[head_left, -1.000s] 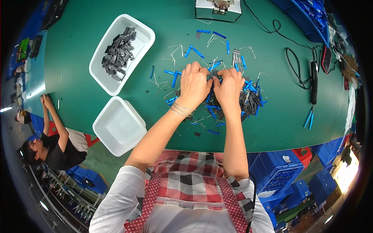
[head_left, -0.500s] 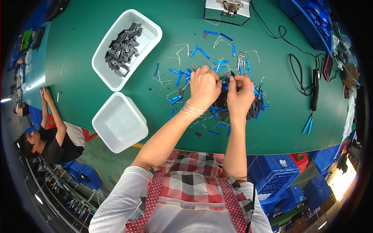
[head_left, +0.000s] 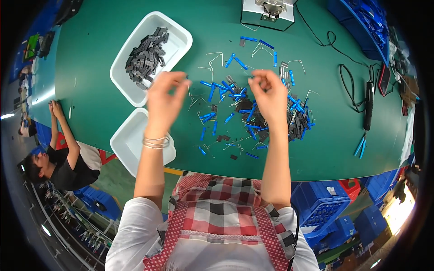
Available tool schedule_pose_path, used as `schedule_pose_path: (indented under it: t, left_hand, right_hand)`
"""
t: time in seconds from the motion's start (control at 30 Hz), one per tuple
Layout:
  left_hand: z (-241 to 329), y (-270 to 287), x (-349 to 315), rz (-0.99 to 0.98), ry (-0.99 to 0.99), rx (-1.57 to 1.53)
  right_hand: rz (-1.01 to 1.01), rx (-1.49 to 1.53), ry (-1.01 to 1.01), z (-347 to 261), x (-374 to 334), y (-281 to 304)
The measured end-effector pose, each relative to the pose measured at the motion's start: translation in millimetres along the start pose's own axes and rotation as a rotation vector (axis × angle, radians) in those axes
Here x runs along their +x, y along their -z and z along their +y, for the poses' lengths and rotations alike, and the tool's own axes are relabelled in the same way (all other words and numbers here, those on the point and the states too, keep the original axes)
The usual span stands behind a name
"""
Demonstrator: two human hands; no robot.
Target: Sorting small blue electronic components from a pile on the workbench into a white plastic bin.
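My left hand is raised beside the upper white bin, which holds a heap of dark grey plastic clips. Its fingers are curled and smeared by motion, so whether anything is between them is unclear. My right hand is over the pile of parts, thumb and fingertips pinched together. A small dark bit shows at those tips, too small to name. Beneath lie black plastic pieces, blue slim pieces, bent wire springs and small grey metal plates, scattered on the green table.
A lower white bin sits at the table's near left edge. At the back stand a metal device and a blue crate. A corded black tool and blue-handled pliers lie right. Another person is far left.
My hands have parted. The left has swung left from the pile toward the upper bin; the right has moved slightly up and stays over the parts.
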State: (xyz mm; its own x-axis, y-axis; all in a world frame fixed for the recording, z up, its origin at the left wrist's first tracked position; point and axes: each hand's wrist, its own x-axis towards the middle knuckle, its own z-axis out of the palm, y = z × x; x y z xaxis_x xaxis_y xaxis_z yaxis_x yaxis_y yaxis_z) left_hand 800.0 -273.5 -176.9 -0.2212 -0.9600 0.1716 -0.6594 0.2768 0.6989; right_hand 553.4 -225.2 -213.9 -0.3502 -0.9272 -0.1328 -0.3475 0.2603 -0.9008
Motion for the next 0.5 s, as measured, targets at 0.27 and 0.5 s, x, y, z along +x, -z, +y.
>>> schedule_pose_path:
  t: [0.27,0.5]
  left_hand:
    - [3,-36,-30,-0.468,0.096,0.048]
    - [14,-58,-44,-0.359,0.07,0.051]
  right_hand:
    - [-0.122,-0.45,0.211,37,-41,12]
    - [0.141,0.37,-0.388,42,-56,18]
